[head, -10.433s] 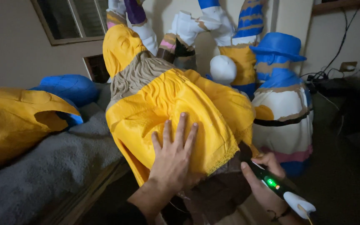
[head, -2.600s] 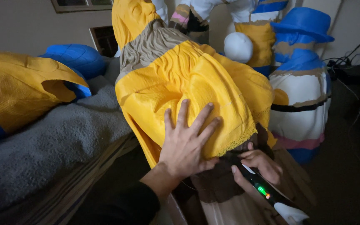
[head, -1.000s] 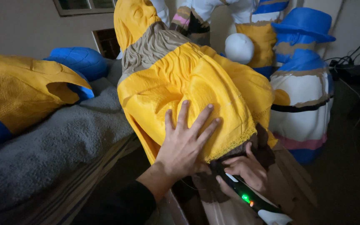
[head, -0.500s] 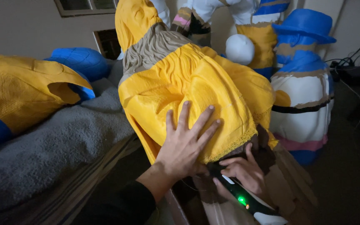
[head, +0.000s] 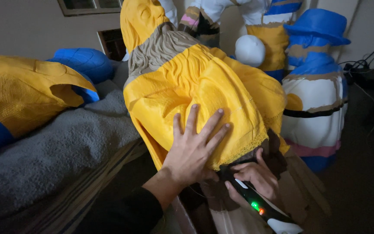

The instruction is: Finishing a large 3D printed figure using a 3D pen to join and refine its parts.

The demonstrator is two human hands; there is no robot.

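Note:
A large figure with a ridged yellow upper part (head: 204, 86), a tan neck band and a brown lower part lies tilted toward me. My left hand (head: 193, 147) rests flat on the yellow surface, fingers spread. My right hand (head: 256, 180) grips a black pen-shaped tool (head: 260, 208) with green and red lights and a white end. Its tip sits under the yellow part's lower edge, against the brown section.
A grey blanket (head: 44, 156) covers a bench on the left, with a yellow and blue shell piece (head: 18, 95) on it. Behind stand a blue-hatted figure (head: 317, 82), a white ball (head: 249, 50) and other coloured figures. Cables lie at the far right.
My right hand and the lit tool have edged up and in under the yellow edge over the last second. My left hand stays pressed in place.

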